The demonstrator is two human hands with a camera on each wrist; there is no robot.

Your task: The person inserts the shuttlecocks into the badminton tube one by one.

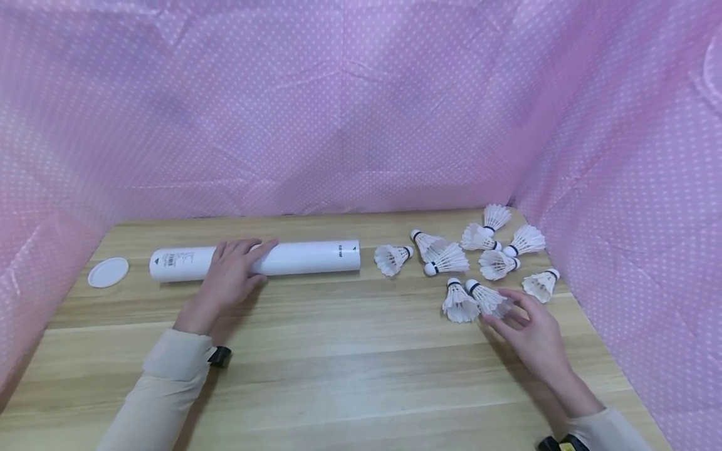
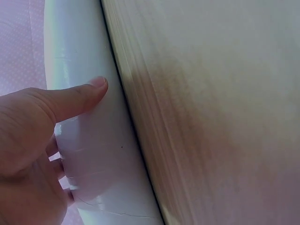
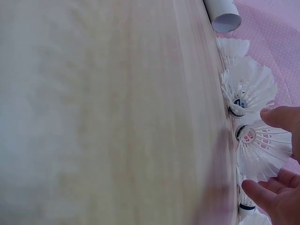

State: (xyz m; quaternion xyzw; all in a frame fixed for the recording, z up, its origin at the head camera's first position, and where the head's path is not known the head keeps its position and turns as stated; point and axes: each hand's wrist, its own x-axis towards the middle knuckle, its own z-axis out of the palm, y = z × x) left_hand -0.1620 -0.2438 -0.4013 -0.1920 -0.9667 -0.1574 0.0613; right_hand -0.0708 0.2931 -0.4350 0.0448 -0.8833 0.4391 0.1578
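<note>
A long white shuttlecock tube lies sideways on the table. My left hand grips it near its middle, thumb on the near side and fingers over the far side. Over on the right, my right hand spreads thumb and fingers around the feather skirt of a white shuttlecock, which lies on the table; whether the fingertips touch the feathers is hard to tell. Beside it rests another shuttlecock, skirt toward me. In the right wrist view the tube's end looks open.
Several more shuttlecocks lie scattered at the back right, one near the tube's right end. A round white lid lies left of the tube. Pink dotted cloth encloses the table at the back and sides.
</note>
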